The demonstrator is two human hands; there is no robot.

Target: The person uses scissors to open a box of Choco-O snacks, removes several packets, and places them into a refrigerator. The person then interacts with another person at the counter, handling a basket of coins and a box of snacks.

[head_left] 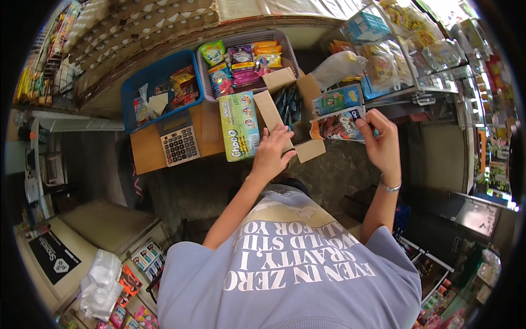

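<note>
My left hand (pixel 269 153) lies on the near edge and side flap of an opened carton (pixel 267 112), its fingers stretched and spread. The carton has a green printed panel and bare brown flaps; dark blue packets (pixel 287 104) show inside it. A chocolate-coloured sachet (pixel 337 126) with a white and orange edge is pinched between the thumb and fingers of my right hand (pixel 381 142), just right of the carton. Behind this sachet is a green and blue pack (pixel 338 98).
A grey calculator (pixel 179 145) lies on the wooden table (pixel 145 152) at left. Behind it stand a blue basket (pixel 127 101) and a grey basket (pixel 287 46) of packets. Egg trays (pixel 137 33) are stacked at the far left, and a rack (pixel 411 71) with bagged goods stands at right.
</note>
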